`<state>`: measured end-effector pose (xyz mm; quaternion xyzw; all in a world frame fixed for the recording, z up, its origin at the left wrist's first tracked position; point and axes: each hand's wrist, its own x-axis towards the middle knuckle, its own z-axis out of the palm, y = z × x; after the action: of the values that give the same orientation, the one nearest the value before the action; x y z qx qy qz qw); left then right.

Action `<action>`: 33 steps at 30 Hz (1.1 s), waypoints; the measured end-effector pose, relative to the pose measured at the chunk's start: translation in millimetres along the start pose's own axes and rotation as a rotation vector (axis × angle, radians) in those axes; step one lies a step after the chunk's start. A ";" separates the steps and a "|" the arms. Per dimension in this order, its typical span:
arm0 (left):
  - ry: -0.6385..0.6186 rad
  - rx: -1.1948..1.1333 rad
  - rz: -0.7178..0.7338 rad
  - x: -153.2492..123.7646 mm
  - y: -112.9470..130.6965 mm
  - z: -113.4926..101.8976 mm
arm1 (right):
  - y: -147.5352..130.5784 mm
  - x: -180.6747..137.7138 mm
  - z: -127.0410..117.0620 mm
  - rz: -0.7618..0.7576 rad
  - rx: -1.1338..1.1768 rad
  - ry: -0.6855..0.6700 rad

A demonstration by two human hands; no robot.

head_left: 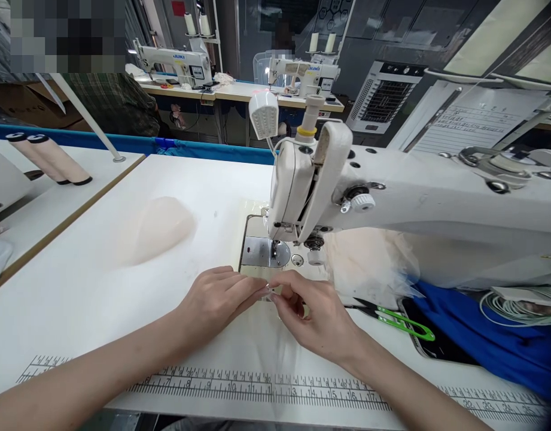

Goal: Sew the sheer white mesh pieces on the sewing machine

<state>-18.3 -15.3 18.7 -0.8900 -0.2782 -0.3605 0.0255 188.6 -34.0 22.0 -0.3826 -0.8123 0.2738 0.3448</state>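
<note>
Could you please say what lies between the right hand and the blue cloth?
In the head view, green-handled scissors and part of a phone lie there.

A small, pale, glossy piece (269,290) is held between the fingers (256,291), near the metal plate (256,251).

Head-worn view, facing forward, angled down; near the hands (219,299)

Tabletop (78,287) bright; far wall (401,36) dimmer; upper left pixelated.
</note>
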 end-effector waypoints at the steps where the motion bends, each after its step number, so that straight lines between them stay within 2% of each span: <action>1: 0.008 0.000 0.001 0.6 0.0 -0.3 | -0.2 0.1 -0.2 -0.004 -0.006 0.000; 6: 0.008 -0.002 -0.013 3.2 0.8 -1.7 | -1.5 1.9 -0.7 -0.046 -0.070 0.024; 10: -0.008 -0.015 -0.017 2.3 2.9 -1.6 | 0.4 1.9 -0.2 -0.120 -0.128 0.126; 13: -0.055 -0.087 -0.122 0.4 6.0 -0.9 | 3.1 -0.7 -2.2 -0.360 -0.340 0.224; 16: -0.108 -0.179 -0.230 0.1 9.5 -1.0 | 1.7 -2.9 -7.7 -0.669 -0.626 0.226; 19: -0.051 -0.187 -0.114 0.6 11.5 -1.8 | -4.5 -2.9 -13.7 -0.814 -0.762 0.204; 21: 0.033 -0.151 -0.029 0.0 11.7 -1.8 | -9.0 -2.6 -15.8 -0.856 -0.805 0.217; 23: 0.084 -0.110 -0.017 -1.2 11.4 -1.5 | -12.2 -2.9 -16.4 -0.879 -0.836 0.224; 33: 0.132 -0.067 0.022 -3.8 13.3 -2.5 | -21.1 -6.5 -17.7 -0.895 -0.867 0.160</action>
<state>-15.3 -28.9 20.1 -0.8676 -0.2539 -0.4271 0.0178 196.1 -47.9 45.5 -0.1298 -0.9026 -0.2809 0.2994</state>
